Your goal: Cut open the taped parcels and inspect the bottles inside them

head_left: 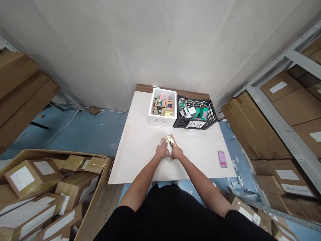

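Note:
A small cardboard box point(171, 155) with a white label and shiny tape lies near the middle of the white-topped table point(135, 144). My left hand point(162, 149) grips its left side, with the fingers lying over the top. Closed at the right side of the box, my right hand point(177, 151) holds a slim yellow-and-black box cutter point(171, 143) against the taped top. Its blade is too small to make out, and my fingers cover part of the handle.
Behind the box stand a white foam bin point(160, 121) of small packages and a black plastic crate point(213, 115) of green-and-white boxes. A pixelated pink item point(222, 159) lies at right. A large carton point(108, 164) of parcels stands at left; shelving point(273, 113) with cartons stands at right.

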A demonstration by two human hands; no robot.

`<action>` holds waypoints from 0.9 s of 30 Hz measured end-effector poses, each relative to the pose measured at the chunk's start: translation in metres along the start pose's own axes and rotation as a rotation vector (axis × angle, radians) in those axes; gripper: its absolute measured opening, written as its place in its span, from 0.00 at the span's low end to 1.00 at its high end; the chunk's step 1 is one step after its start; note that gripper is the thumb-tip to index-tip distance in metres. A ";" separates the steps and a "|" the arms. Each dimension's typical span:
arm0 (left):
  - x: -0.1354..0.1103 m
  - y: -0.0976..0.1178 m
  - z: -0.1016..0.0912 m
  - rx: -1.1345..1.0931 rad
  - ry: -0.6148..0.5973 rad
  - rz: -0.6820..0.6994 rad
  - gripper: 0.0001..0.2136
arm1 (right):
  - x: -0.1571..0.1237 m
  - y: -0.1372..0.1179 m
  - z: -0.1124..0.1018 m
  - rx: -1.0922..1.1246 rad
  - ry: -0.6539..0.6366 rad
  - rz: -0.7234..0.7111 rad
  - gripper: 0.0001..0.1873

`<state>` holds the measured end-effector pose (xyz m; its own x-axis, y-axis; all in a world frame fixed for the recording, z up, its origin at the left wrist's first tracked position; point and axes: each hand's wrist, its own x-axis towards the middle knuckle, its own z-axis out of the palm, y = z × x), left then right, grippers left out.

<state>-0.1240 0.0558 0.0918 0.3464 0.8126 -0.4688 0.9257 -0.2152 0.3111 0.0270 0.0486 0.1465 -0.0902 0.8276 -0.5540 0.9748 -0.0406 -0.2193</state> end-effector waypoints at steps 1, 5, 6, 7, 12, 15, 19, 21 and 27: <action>0.000 0.000 -0.002 0.002 -0.007 -0.006 0.56 | -0.003 -0.001 -0.002 -0.004 -0.009 0.011 0.39; 0.000 0.002 -0.007 0.002 -0.048 -0.031 0.56 | -0.024 0.006 -0.003 0.014 -0.055 0.031 0.36; 0.001 0.003 -0.007 0.001 -0.056 -0.035 0.57 | -0.033 0.012 0.000 0.027 -0.068 0.035 0.34; 0.001 0.004 -0.007 -0.001 -0.061 -0.040 0.57 | -0.044 0.018 0.004 0.039 -0.077 0.043 0.31; 0.006 0.011 -0.005 0.003 -0.073 -0.076 0.54 | -0.093 0.047 0.027 0.044 -0.093 0.113 0.34; 0.005 0.012 -0.007 -0.008 -0.069 -0.088 0.52 | -0.101 0.046 0.027 0.011 -0.117 0.115 0.36; -0.008 0.007 -0.002 0.020 -0.001 -0.059 0.50 | -0.099 0.041 0.016 -0.030 -0.149 0.096 0.38; -0.017 0.010 0.006 0.058 0.052 -0.068 0.50 | -0.103 0.047 0.016 -0.015 -0.131 0.108 0.34; -0.024 0.051 0.022 0.090 0.096 -0.248 0.46 | -0.123 0.091 0.034 0.486 0.149 0.215 0.25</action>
<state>-0.0821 0.0132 0.1010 0.0952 0.8929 -0.4400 0.9917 -0.0469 0.1195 0.1201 -0.0758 0.1676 0.1643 0.8410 -0.5155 0.7587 -0.4417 -0.4789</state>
